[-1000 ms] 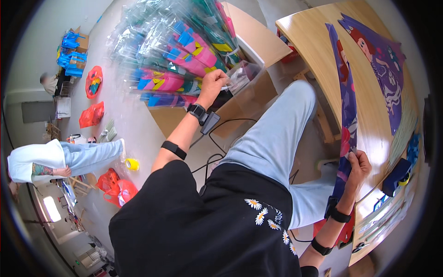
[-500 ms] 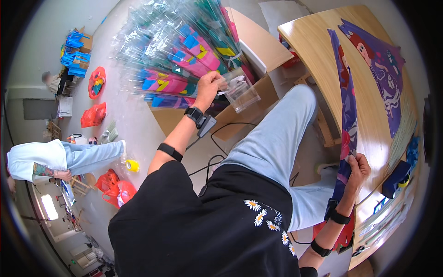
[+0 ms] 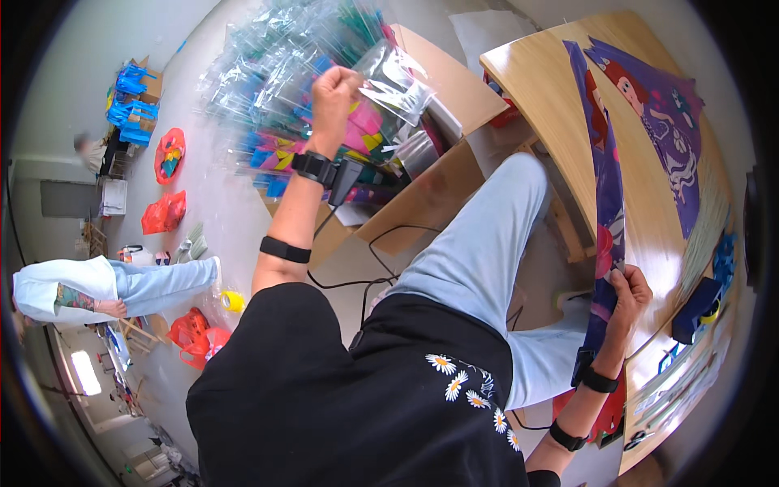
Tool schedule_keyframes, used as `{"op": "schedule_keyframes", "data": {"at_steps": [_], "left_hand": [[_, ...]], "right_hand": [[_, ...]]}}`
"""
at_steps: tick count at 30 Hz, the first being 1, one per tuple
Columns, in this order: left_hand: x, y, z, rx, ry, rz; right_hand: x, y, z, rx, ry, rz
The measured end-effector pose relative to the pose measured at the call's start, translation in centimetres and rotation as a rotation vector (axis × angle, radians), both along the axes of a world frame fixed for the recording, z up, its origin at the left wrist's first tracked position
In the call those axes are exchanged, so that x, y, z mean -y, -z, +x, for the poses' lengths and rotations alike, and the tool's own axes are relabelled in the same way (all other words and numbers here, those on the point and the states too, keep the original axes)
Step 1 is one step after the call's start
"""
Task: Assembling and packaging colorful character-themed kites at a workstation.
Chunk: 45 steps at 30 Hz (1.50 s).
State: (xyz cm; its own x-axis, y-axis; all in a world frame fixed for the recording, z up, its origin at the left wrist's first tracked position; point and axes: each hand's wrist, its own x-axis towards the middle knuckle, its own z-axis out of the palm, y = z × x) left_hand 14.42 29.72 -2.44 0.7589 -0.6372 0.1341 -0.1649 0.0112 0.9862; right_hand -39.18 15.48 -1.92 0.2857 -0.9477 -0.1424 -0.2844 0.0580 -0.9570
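Note:
My left hand is raised over a carton, its fingers closed on the edge of a clear plastic bag. The bag shines and hangs to the right of the hand. Below it, the carton is crammed with colourful bundles in clear sleeves. My right hand pinches the lower part of a folded purple kite with a red-haired figure printed on it. This kite is a long narrow strip along the table's near edge. Beside it a second purple kite lies spread out.
The wooden table holds pale thin rods, a dark blue box and scissors. Black cables cross the floor. At left are red bags, yellow tape and another person.
My left hand has moved up and away from the carton's near edge, drawing the clear bag up with it. The right hand stays on the folded kite.

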Motion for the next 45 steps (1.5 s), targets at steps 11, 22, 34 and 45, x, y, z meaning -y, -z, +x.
{"op": "schedule_keyframes", "data": {"at_steps": [11, 22, 34, 45], "left_hand": [[9.1, -12.2, 0.7, 0.044, 0.079, -0.331], [27.7, -27.5, -18.4, 0.474, 0.442, -0.797], [32.1, -1.4, -35.1, 0.637, 0.943, -0.35], [33.1, 5.8, -32.9, 0.793, 0.9, 0.117]], "right_hand": [[0.1, -0.7, -3.2, -0.027, 0.034, -0.025], [-2.3, -2.5, -10.8, -0.013, 0.347, -0.122], [-11.3, -0.3, -19.2, -0.043, 0.643, 0.003], [-11.9, 1.7, -18.3, 0.042, 0.661, 0.091]]}}
